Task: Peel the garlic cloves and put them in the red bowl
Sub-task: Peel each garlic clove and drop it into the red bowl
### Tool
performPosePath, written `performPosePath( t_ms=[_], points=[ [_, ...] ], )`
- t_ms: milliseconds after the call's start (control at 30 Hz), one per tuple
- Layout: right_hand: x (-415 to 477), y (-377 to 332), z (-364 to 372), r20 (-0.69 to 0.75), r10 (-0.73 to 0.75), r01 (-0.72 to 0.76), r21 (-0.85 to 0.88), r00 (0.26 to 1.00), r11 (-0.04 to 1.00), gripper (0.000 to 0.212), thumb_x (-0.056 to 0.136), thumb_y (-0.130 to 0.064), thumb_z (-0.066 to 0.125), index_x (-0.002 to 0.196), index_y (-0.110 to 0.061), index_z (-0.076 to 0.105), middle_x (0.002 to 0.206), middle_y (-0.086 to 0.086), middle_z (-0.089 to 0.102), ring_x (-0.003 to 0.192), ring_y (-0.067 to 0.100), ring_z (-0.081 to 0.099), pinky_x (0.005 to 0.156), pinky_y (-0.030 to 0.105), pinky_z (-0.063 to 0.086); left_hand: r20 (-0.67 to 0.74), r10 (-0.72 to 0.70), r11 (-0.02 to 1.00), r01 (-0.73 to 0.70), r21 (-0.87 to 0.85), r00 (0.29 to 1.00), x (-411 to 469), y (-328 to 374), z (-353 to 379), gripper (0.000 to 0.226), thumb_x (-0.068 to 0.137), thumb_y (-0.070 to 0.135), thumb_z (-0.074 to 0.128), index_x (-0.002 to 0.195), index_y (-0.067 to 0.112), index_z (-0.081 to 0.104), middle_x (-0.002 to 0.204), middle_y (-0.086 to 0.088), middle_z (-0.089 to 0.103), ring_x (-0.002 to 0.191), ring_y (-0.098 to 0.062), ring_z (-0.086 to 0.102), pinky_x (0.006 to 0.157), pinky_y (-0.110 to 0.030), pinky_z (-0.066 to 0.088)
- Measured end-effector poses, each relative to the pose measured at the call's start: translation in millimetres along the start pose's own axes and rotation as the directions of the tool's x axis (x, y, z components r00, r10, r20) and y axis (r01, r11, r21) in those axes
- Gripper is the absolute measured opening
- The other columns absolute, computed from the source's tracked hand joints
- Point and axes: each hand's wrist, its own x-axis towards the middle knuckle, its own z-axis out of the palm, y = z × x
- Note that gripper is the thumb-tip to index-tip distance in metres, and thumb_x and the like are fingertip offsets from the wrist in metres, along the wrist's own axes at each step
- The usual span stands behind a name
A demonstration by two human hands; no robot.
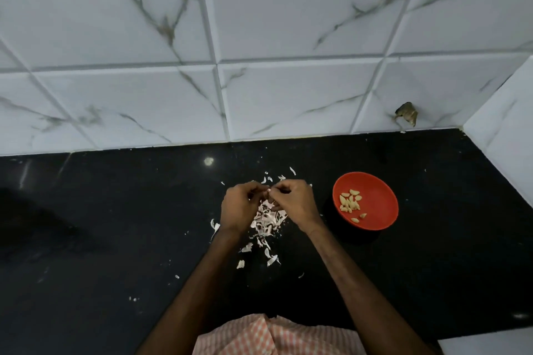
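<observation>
Your left hand and right hand pinch a small pale garlic clove over the black table, near the round red bowl: light, firm, probably slippery bare; hold its ends.

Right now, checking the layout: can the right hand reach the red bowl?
Likely yes: the red bowl sits just right of the right hand, which pinches a garlic clove, with only counter between.
</observation>
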Motion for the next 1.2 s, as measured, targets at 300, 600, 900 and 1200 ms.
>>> performPosePath(
  t_ms=[300,600,900,1200],
  points=[
    [-11.9,-14.8,8.5,-0.009,0.062,-0.06,0.115,0.998,0.992,0.014,0.086,-0.004,0.073,0.074,-0.01,0.076,0.065,0.01,0.071,0.058,0.018,0.067,0.053,0.029,0.058,0.011,-0.026,0.991,0.027,-0.131,1.0,-5.2,5.6,-12.4,0.032,0.086,0.009,0.076,0.079,0.04,0.076,0.082,0.014,0.076,0.084,-0.008,0.073,0.081,-0.049,0.059],
    [-12.2,-16.0,6.1,0.069,0.189,-0.201,0.284,0.98,0.938,0.019,0.091,0.001,0.065,0.073,-0.003,0.073,0.064,0.011,0.069,0.056,0.015,0.062,0.052,0.028,0.056,0.054,0.012,0.946,0.006,-0.323,0.998,-8.2,8.7,-15.2,0.019,0.087,0.004,0.076,0.084,0.022,0.078,0.086,-0.002,0.078,0.086,-0.028,0.075,0.084,-0.057,0.057],
    [-7.3,-20.2,7.3,0.144,0.213,-0.251,0.344,0.966,0.905,0.021,0.093,-0.002,0.06,0.076,-0.005,0.071,0.068,0.008,0.066,0.057,0.011,0.058,0.053,0.025,0.055,0.055,-0.004,0.918,0.026,-0.395,0.999,-3.2,8.2,-16.4,0.007,0.09,0.0,0.071,0.094,0.004,0.076,0.088,-0.008,0.078,0.086,-0.029,0.074,0.083,-0.041,0.058],
    [2.7,-17.4,8.3,0.022,-0.006,0.004,0.094,1.0,0.996,0.013,0.093,-0.007,0.063,0.089,-0.007,0.076,0.077,0.011,0.074,0.069,0.015,0.071,0.059,0.031,0.06,-0.125,0.045,0.995,-0.055,-0.082,0.991,-6.8,16.4,-9.3,0.02,0.095,0.009,0.067,0.105,0.022,0.078,0.097,0.011,0.07,0.086,-0.004,0.066,0.072,-0.017,0.051]
  ],
)
